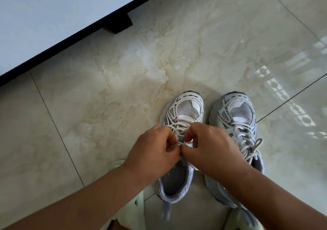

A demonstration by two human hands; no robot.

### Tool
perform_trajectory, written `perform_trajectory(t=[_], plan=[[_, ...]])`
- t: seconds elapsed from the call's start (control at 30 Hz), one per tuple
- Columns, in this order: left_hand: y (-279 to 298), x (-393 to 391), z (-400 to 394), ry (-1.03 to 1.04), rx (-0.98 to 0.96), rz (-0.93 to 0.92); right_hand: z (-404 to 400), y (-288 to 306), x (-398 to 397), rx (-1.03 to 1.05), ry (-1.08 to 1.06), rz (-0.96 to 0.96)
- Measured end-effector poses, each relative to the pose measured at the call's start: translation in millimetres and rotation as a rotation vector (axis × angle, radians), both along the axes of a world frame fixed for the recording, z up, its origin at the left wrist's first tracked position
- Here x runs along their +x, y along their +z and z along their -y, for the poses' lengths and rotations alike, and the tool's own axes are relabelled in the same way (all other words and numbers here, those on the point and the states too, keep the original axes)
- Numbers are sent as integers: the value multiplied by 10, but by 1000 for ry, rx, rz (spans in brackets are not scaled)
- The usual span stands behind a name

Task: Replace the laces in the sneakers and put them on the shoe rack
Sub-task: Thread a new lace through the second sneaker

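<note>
2 sneakers stand side by side on the marble floor tiles [123, 81], with open floor ahead and a white cabinet [53, 17] edging the far left. Over the left sneaker [185, 111], the left hand [152, 152] and right hand [210, 146] meet, fingers curled, apparently pinching its white lace [178, 132]. The right sneaker [237, 116] sits laced.

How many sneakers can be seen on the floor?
2. The left sneaker lies under both hands, which pinch its lace. The right sneaker stands beside it, already laced, partly hidden by the right forearm.
</note>
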State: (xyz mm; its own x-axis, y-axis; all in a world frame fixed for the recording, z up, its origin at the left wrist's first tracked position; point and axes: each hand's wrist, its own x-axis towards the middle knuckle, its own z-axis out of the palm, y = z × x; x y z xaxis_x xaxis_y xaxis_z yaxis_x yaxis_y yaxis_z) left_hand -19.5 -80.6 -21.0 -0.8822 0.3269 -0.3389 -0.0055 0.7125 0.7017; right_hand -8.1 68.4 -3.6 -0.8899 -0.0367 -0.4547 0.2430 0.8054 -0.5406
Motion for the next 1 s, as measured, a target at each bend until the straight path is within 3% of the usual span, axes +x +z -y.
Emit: perform_trajectory(t=[0.17,0.23,0.33,0.43,0.53,0.67,0.8,0.9,1.0], plan=[[-17,35,13,188,231,228,-13,-60,-95,-116,-70,189],[-12,36,32,227,260,241,-29,-69,-75,-181,-100,206],[-21,40,115,260,215,145,-113,-48,2,-228,-175,191],[-53,64,176,236,147,12,-219,-20,62,-143,-168,121],[-53,43,161,87,132,-134,-232,0,83,-52,-61,25],[-39,-61,168,-151,142,-147,-185,-12,54,-77,28,-92],[-11,-163,190,-256,108,-217,-139,-49,25,-126,120,-160],[2,-137,170,-249,44,-295,-165,-87,14,-58,155,-155],[-36,-29,209,-109,3,-280,-206,-89,48,38,202,-155]])
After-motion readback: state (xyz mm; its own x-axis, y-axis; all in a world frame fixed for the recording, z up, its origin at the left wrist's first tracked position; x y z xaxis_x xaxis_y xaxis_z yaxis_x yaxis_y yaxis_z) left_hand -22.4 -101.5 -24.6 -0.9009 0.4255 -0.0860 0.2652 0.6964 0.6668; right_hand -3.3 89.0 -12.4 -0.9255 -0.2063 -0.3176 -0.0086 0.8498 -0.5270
